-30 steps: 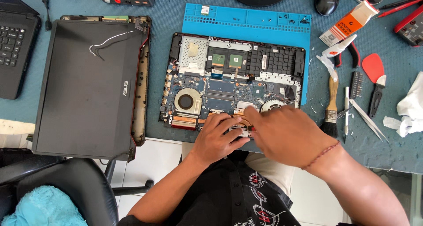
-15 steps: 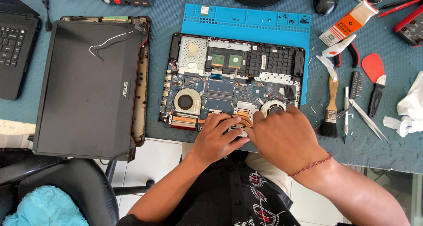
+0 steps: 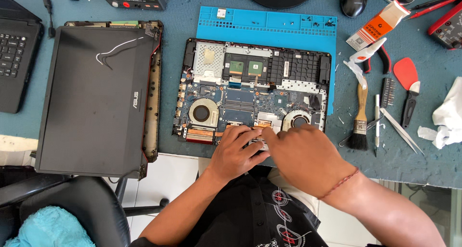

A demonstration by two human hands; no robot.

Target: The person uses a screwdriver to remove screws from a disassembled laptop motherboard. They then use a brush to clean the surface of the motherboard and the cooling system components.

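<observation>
An opened laptop base [image 3: 250, 90] lies on a blue work mat [image 3: 269, 21], its circuit board, two round fans and copper heat pipes exposed. My left hand [image 3: 236, 153] and my right hand [image 3: 303, 158] meet at the near edge of the board. Their fingertips pinch a small grey metal part [image 3: 258, 143] between the fans. What lies under my palms is hidden.
A detached dark laptop lid [image 3: 96, 95] lies left of the base, another laptop [image 3: 17, 64] at the far left. A brush [image 3: 358, 117], tweezers [image 3: 399, 129], red-handled tools [image 3: 406, 78], an orange tube [image 3: 378, 25] and crumpled tissue [image 3: 447, 114] lie right. A chair [image 3: 72, 208] stands below.
My right hand has shifted a little right and down along the board's near edge, uncovering more of the right fan. My left hand has hardly moved.
</observation>
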